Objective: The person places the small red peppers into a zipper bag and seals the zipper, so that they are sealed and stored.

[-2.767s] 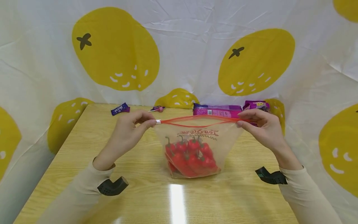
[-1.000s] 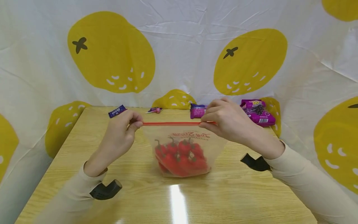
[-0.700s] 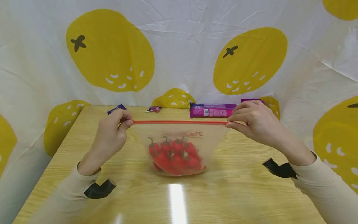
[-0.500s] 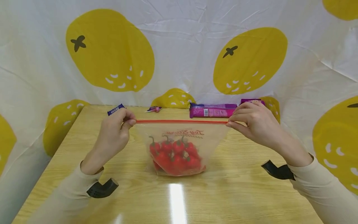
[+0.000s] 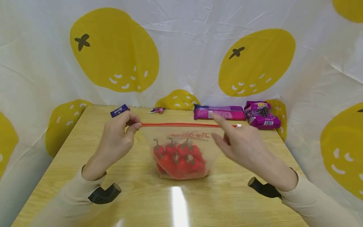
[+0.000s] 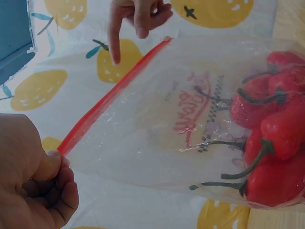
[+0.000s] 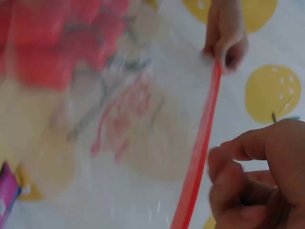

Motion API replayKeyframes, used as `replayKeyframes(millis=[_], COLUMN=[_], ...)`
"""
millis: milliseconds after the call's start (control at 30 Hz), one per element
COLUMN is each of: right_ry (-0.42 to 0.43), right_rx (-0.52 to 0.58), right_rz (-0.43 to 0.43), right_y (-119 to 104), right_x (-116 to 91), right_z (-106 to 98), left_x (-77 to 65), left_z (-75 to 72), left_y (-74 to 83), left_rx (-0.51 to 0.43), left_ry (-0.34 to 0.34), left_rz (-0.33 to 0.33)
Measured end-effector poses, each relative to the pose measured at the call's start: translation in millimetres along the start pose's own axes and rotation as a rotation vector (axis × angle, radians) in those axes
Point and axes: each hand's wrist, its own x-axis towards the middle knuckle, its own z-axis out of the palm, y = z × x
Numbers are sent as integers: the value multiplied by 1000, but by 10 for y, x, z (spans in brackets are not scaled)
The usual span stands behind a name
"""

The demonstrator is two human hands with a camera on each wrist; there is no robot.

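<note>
A clear zip bag [image 5: 154, 134] with a red zip strip [image 5: 181, 125] stands upright on the table, its mouth closed in a straight line. Inside sit several red peppers [image 5: 178, 160] with green stems. My left hand [image 5: 116, 138] pinches the strip's left end between thumb and curled fingers, also seen in the left wrist view. My right hand [image 5: 244, 142] is off the bag, in front of the strip's right part, index finger extended and thumb apart, holding nothing. A white slider [image 5: 239, 125] shows at the strip's right end.
Along the table's back edge lie a small blue packet [image 5: 119, 110], a wrapped lollipop [image 5: 158, 110], a long purple packet [image 5: 232, 114] and a purple bag with dark fruit pictured [image 5: 262, 116]. A lemon-print cloth [image 5: 187, 47] hangs behind the table.
The bag's mouth went from gaping to closed, and the white slider from the left end to the right. My right hand has let go of the strip and moved left and nearer.
</note>
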Motion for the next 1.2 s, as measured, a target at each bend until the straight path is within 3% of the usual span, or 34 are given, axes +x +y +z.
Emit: replayKeyframes(millis=[133,267,333,400,500,633,700,767,833,967,1100,1167,1200], right_ry=[-130,-55,2,42,101,160,171,163,153,80,-104,-229,-299], right_rx=[108,49,57,91,186,317,380,422,453,455,354,334,349], right_rz=[42,60,59,69,95,177,223,269,324,472,628,660,671], right_y=[-214,-206,-174,-142,-96,-55,-44,-25,5,138,325,430,487], right_x=[74,118,148,202,303,411,439,449,441,378,253,156,97], right_z=[204,306,280,206,42,-184,-264,-312,-327,-303,-208,-94,-20], left_x=[-7,-22,-54,-107,-235,-414,-488,-534,-562,-581,-569,-529,-496], left_z=[13,41,44,40,81,362,550,698,771,704,534,459,429], left_y=[33,43,0,-88,-271,-475,-539,-594,-658,-809,-970,-1035,-1065], left_rx=[-69,-160,-264,-396,-542,-515,-487,-504,-524,-655,-1041,-1226,-1271], left_ry=[8,4,-34,-137,-380,-662,-705,-698,-648,-548,-524,-524,-513], left_rz=[36,60,57,25,-92,-279,-366,-450,-507,-541,-528,-553,-582])
